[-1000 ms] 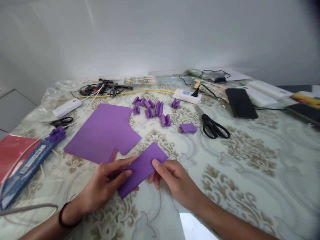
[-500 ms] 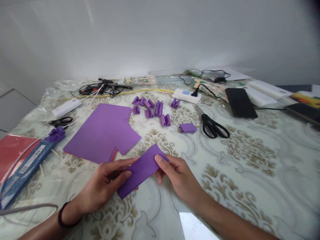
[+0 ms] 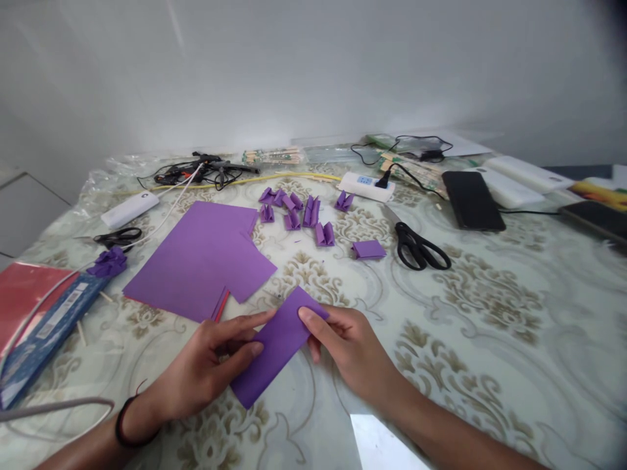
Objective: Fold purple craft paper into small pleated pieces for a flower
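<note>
A strip of purple paper point(image 3: 279, 352) is held between both hands, slanting from lower left to upper right above the patterned tablecloth. My left hand point(image 3: 215, 362) pinches its left long edge, thumb on top and index finger stretched along the edge. My right hand point(image 3: 343, 339) grips the upper right end, its thumb pressed on the face and the fingers partly hidden beneath. Beyond the left hand lie larger purple sheets point(image 3: 196, 254), with a red edge showing under them. Several small folded purple paper pieces point(image 3: 312, 211) stand behind the strip, and a flatter folded piece point(image 3: 368, 249) lies to their right.
Black-handled scissors point(image 3: 418, 248) lie at right, near a black phone point(image 3: 473, 201) and a white power strip point(image 3: 366, 187). At left are a second pair of scissors point(image 3: 120, 236), a white power bank point(image 3: 130, 209), a crumpled purple piece point(image 3: 108, 262) and a blue packet point(image 3: 49, 333).
The purple strip has turned slightly to a steeper slant, and more of its face shows at the lower end. Both hands keep their hold, with small finger shifts.
</note>
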`<state>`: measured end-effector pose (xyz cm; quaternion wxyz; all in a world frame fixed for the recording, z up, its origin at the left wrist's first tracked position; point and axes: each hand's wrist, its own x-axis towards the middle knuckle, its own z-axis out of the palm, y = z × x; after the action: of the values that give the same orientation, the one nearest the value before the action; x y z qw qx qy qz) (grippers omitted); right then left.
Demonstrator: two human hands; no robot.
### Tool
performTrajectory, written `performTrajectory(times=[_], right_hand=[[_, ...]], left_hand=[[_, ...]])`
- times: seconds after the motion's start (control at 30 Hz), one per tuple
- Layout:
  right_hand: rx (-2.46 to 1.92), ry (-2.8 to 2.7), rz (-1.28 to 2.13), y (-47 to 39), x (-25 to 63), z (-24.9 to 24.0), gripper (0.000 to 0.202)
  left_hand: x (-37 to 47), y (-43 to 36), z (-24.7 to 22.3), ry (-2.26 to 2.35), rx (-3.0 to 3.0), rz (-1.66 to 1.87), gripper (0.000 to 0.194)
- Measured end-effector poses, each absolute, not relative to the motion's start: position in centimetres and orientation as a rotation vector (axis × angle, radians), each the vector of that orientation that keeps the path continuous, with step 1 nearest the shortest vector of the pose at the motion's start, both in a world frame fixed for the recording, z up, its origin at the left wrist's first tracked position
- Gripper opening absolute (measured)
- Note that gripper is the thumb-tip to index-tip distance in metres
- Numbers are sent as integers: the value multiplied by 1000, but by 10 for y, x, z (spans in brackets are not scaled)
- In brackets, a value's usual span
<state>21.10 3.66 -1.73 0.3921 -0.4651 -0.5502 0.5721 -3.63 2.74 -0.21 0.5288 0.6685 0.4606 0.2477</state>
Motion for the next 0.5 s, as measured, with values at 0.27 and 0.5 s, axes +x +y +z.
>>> performTrajectory(times=[0.27, 0.5], right_hand=[[-1177, -1384, 1503, 35, 209, -16, 55], [-1181, -1378, 1522, 36, 208, -19, 58]], left_hand=[[-34, 27, 0, 1083, 1588, 553, 52], [-33, 27, -1, 1107, 1578, 561, 56]])
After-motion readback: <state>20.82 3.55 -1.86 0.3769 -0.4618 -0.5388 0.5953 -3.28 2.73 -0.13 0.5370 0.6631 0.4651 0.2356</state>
